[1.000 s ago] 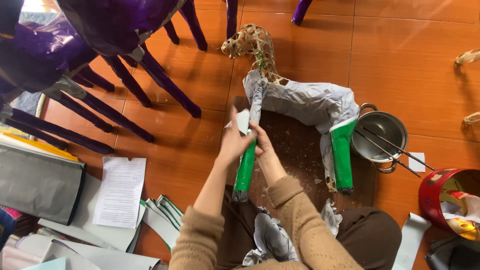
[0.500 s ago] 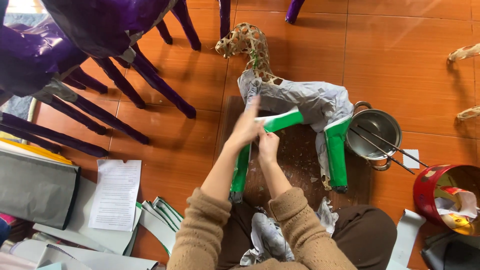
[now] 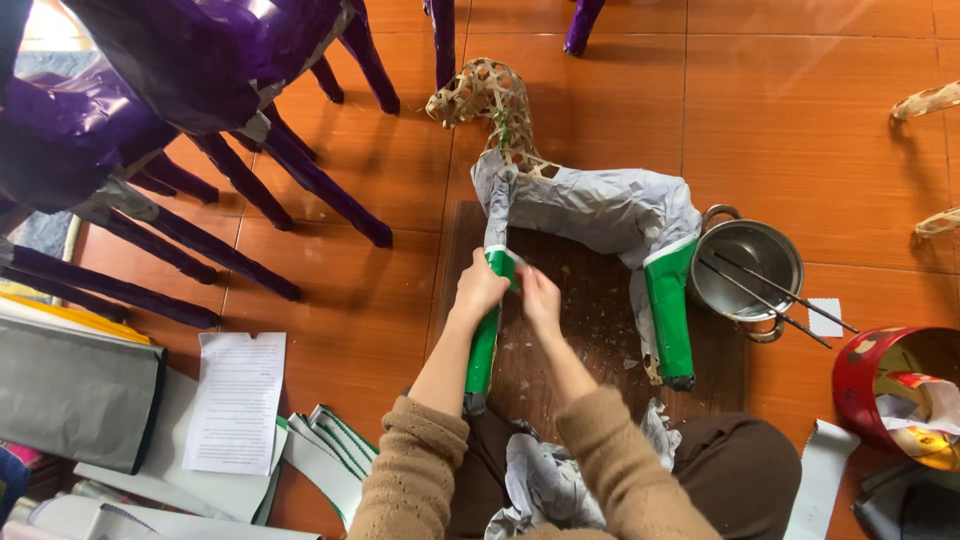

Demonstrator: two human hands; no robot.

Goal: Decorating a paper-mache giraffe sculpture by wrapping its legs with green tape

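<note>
A woven bamboo animal figure lies on a dark wooden board, its body covered in grey paper and its head bare weave. Two legs are wrapped in green paper. My left hand grips the upper part of the front green leg. My right hand presses on the same leg just beside it, fingers pinched against the green paper near the top. The rear green leg stands free to the right.
A steel pot with two sticks sits right of the figure. A red tin stands at the far right. Purple paper-covered figures fill the upper left. Paper sheets, cut strips and crumpled grey paper lie near me.
A loose green strip that stretched out to the right half a second ago now lies flat against the front leg. Both hands have come together lower on that leg.
</note>
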